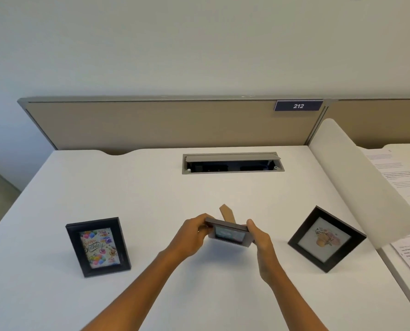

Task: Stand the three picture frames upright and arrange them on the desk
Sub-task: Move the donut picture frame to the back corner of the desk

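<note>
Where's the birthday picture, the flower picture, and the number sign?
birthday picture [98, 247]: head view, on its balloon card.
flower picture [324, 240]: head view, on its flower drawing.
number sign [298, 106]: head view, on the digits.

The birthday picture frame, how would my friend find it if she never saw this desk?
Start at the white desk and go to its left side, left of the two hands. A black upright frame stands there on its own. It is the only one showing colourful balloons and the words Happy Birthday; the frame on the right shows a pale flower picture.

Office cubicle: partition [151, 123], desk [127, 187], tag 212 [298, 106].
</note>
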